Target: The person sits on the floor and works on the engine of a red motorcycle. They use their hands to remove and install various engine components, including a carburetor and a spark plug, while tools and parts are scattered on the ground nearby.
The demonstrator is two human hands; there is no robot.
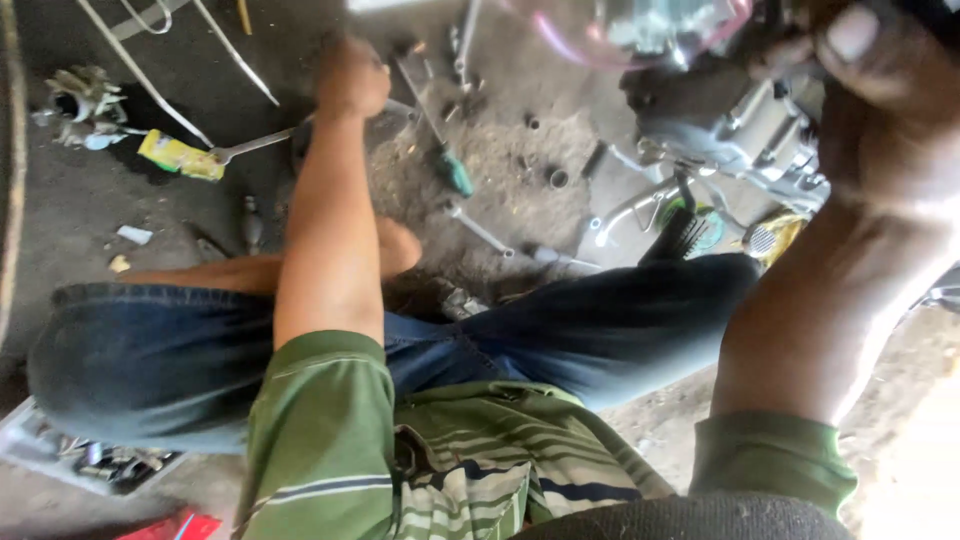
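the left hand (350, 75) is reaching down to the dirt floor (520, 170), fingers curling shut around the end of a metal wrench (255, 143) lying beside a yellow packet (180, 155). the right hand (880, 90) is pressing against the motorcycle engine (740, 125) at upper right; how its fingers are set i cannot tell. a green-handled screwdriver (452, 170) is lying near the wrench.

The right hand (880, 90) is cut off by the top and right edges, so its grip cannot be determined. The left hand (352, 78) is motion-blurred, its fingers hidden. The engine (740, 125) is partly cropped and blurred at the top edge.
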